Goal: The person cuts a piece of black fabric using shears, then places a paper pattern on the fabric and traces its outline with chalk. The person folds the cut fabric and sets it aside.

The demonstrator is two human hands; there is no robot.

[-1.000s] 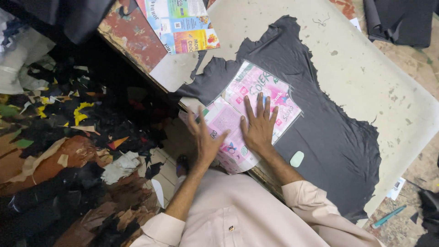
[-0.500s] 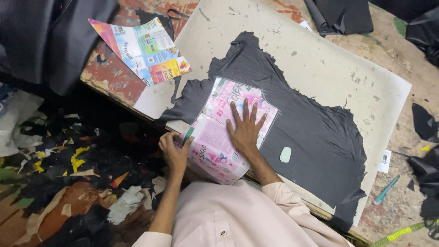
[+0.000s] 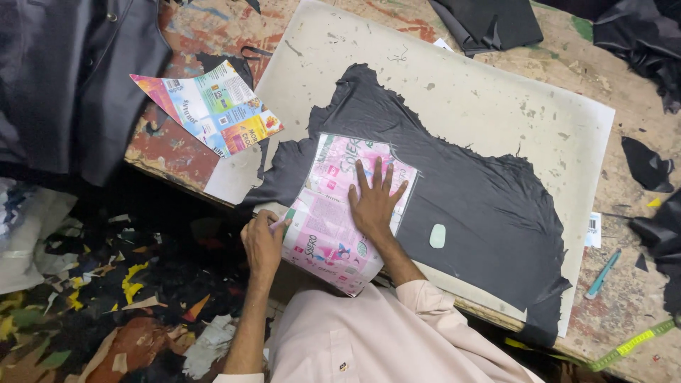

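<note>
A dark grey leather hide (image 3: pixel 482 206) lies spread on an off-white board (image 3: pixel 496 92). A pink printed card pattern (image 3: pixel 330 220) rests on the hide's near-left part and hangs over the board's edge. My right hand (image 3: pixel 374 202) presses flat on the pattern with fingers spread. At the pattern's left edge, my left hand (image 3: pixel 262 242) is closed around a thin pen-like tool whose tip touches the card. A pale green oval piece (image 3: pixel 438 235) sits on the hide just right of my right wrist.
A colourful printed card (image 3: pixel 213 106) lies on the worn table, left of the board. Folded black fabric (image 3: pixel 496 21) lies at the back. A teal tool (image 3: pixel 601 273) and yellow tape measure (image 3: pixel 631 344) lie at the right. Leather scraps (image 3: pixel 106 298) litter the floor.
My left hand left the pattern's surface and moved to its left edge, now gripping a thin tool. My right hand stays flat on the pattern. The camera view shifted.
</note>
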